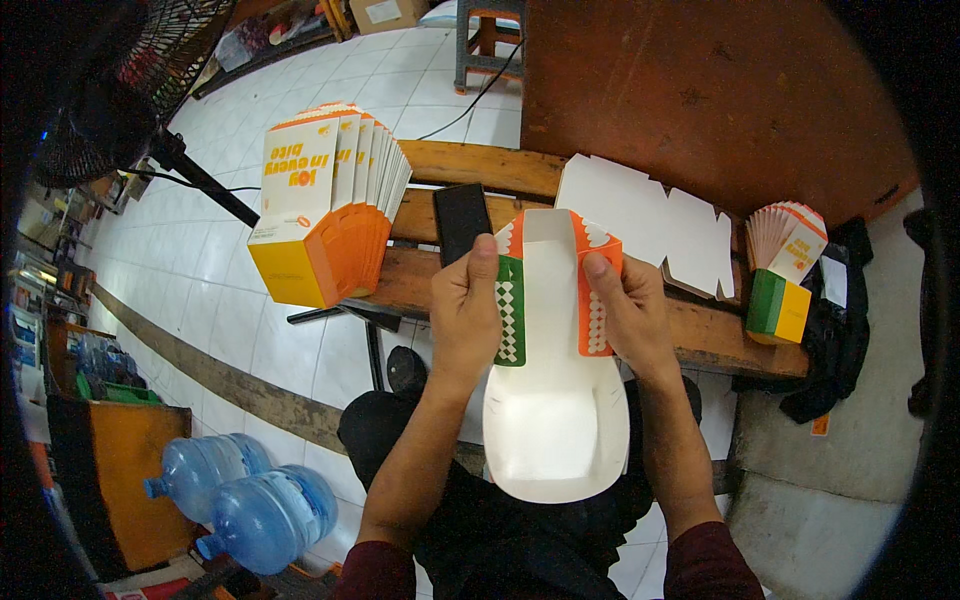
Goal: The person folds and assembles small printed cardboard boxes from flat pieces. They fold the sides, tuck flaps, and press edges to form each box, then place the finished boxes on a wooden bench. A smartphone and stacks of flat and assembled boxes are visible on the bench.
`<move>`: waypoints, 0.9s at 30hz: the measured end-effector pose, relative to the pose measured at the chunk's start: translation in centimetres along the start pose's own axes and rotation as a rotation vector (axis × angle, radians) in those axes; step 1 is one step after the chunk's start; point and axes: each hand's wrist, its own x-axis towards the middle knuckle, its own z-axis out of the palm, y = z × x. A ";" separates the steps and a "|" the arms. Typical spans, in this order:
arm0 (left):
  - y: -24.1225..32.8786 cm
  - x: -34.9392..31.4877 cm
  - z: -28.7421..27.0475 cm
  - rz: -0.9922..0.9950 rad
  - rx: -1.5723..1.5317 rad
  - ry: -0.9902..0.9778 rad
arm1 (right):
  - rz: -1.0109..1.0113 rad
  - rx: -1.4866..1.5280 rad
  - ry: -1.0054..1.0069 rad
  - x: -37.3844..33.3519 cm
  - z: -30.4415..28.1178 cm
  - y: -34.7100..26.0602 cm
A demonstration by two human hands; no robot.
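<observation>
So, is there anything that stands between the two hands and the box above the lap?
Nothing visible does. The left hand and right hand each grip one side of the box directly. The black slab and white stack lie on the bench beyond the hands, not between.

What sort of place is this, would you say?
Perhaps a small workshop or shop's back room: the left hand and right hand hold an open carton, flat white card pieces lie on a wooden bench, and large blue water bottles lie nearby.
</observation>
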 end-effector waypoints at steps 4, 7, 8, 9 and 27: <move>0.2 0.2 0.0 0.141 0.177 0.016 | 0.086 0.033 -0.027 -0.2 -0.1 0.0; 0.1 0.1 0.2 0.164 0.182 -0.033 | 0.061 -0.003 0.038 -0.1 -0.1 0.1; 0.1 0.0 0.3 0.122 0.123 -0.040 | 0.023 -0.013 0.043 -0.1 -0.2 0.2; 0.0 0.0 0.5 0.073 0.062 -0.045 | 0.006 -0.054 0.037 0.0 -0.3 0.1; 0.6 -0.2 0.0 0.162 0.032 -0.157 | -0.147 -0.024 0.046 -0.4 -0.6 -0.6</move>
